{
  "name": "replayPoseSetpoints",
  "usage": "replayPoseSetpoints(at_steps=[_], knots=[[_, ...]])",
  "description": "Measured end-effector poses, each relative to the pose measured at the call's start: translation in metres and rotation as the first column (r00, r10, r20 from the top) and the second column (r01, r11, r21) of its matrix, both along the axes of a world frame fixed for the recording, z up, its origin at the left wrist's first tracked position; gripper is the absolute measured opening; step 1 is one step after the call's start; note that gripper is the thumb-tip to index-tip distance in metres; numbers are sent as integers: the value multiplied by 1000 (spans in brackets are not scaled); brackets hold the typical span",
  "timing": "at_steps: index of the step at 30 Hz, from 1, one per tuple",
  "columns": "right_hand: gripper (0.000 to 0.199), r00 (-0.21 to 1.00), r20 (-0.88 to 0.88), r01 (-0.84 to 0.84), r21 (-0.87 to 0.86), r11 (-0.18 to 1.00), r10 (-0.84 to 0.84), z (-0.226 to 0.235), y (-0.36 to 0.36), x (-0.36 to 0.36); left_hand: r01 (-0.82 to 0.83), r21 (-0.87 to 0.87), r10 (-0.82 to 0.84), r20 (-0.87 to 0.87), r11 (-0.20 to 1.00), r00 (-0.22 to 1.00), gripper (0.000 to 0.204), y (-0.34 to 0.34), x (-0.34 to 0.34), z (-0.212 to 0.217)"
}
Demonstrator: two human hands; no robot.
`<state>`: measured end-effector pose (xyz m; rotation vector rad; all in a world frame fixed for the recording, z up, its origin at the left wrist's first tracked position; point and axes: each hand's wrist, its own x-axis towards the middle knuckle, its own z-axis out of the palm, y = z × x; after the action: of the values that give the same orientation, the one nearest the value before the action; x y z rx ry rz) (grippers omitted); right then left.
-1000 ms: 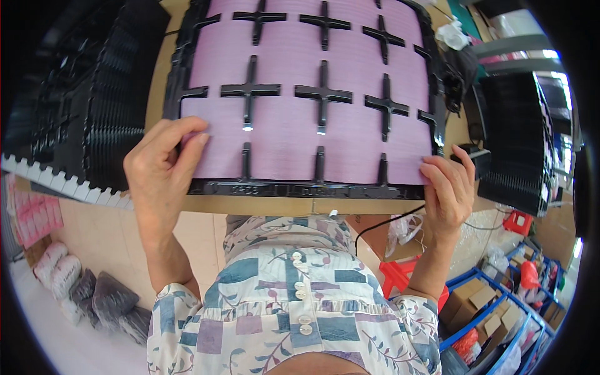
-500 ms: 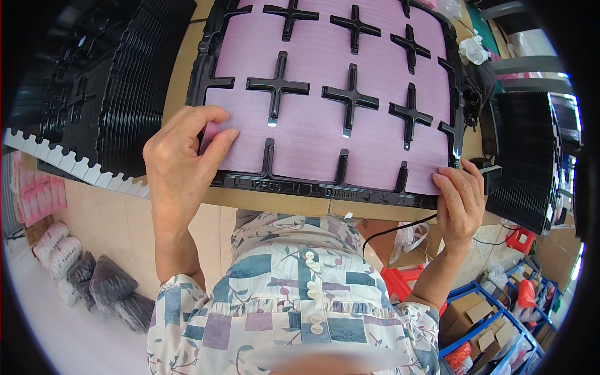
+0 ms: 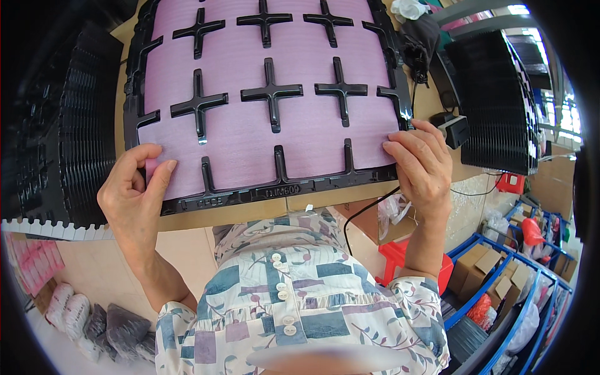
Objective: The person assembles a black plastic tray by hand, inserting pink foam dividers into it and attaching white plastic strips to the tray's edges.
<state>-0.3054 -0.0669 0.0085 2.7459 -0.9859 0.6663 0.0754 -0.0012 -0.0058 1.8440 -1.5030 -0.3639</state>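
Observation:
A thin pink foam sheet [image 3: 237, 134] covers a black plastic tray [image 3: 244, 197], whose cross-shaped ridges stand up through slits in the sheet. At the near left corner, my left hand [image 3: 136, 190] pinches the foam sheet between thumb and forefinger. My right hand [image 3: 426, 164] is at the near right corner, with its fingers closed together over the sheet's edge beside the tray rim. Its thumb is mostly hidden, as is the part of the sheet under its fingertips.
Stacks of black trays stand at the left [image 3: 87, 112] and right [image 3: 494, 106] of the tan worktop [image 3: 325, 203]. A black cable [image 3: 362, 215] hangs over the front edge. Below right are a red stool [image 3: 445, 275] and a blue rack [image 3: 478, 240] with cardboard boxes.
The view has shifted, so the tray and both hands sit farther left in the picture. Both hands remain at the sheet's near corners.

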Motion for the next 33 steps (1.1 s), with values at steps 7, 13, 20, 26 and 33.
replayPoseSetpoints(at_steps=[7, 13, 20, 26, 33], knots=[[23, 999, -7, -36, 35, 999, 37, 4, -3, 8, -17, 45, 15, 36, 999, 999, 25, 6, 1, 9], [22, 998, -56, -3, 46, 999, 6, 7, 5, 0, 41, 19, -42, 35, 999, 999, 22, -3, -5, 8], [29, 999, -47, -18, 37, 999, 19, -3, -3, -3, 22, 14, -23, 48, 1000, 999, 20, 0, -3, 9], [25, 995, -96, 17, 51, 999, -12, 4, 1, -1, 56, -21, -53, 124, 998, 991, 21, 0, -3, 6], [46, 987, -145, 86, 98, 992, -71, 21, 10, -1, 160, -164, -57, 501, 973, 864, 26, 5, -18, 13]])
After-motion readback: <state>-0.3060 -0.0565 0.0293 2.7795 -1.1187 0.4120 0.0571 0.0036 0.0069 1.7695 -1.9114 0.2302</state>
